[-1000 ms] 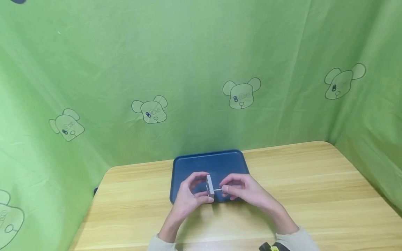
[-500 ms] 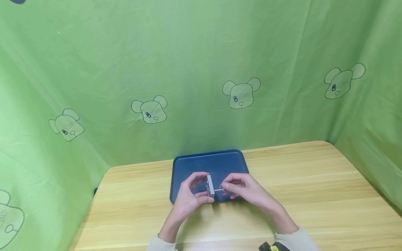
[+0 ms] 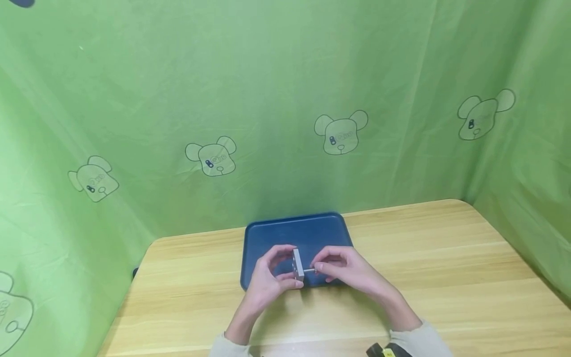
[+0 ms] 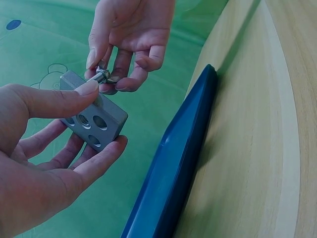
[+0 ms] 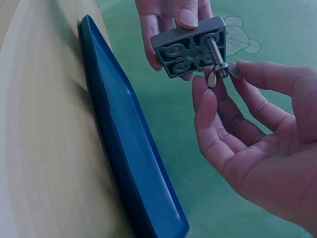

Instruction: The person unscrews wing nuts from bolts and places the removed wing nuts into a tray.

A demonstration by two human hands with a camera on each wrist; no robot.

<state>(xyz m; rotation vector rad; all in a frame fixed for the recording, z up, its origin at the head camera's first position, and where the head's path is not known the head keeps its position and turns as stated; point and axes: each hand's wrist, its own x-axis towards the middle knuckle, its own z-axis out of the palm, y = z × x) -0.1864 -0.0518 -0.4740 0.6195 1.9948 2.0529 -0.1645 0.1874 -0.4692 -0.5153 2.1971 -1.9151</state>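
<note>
My left hand (image 3: 265,281) holds a grey metal block (image 4: 113,113) by its edges, thumb on one side and fingers on the other. One face shows several round holes; the other, in the right wrist view, is recessed. A threaded bolt (image 5: 214,51) sticks out of that recessed face towards my right hand (image 3: 352,270). Near the bolt's free end sits a wing nut (image 5: 212,80), apart from the block. My right thumb and fingers pinch its wings. In the head view the fingers partly cover the nut.
A blue tray (image 3: 294,229) lies beyond and beneath the hands on the wooden table (image 3: 424,248). Green curtains (image 3: 276,89) with bear drawings hang behind the table and at both sides. A dark strap with a yellow mark (image 3: 388,352) is on the right wrist.
Half a second ago the right fingers had shifted, showing more of the nut; now they cover it again, much as a second ago. The left hand and block have stayed still.
</note>
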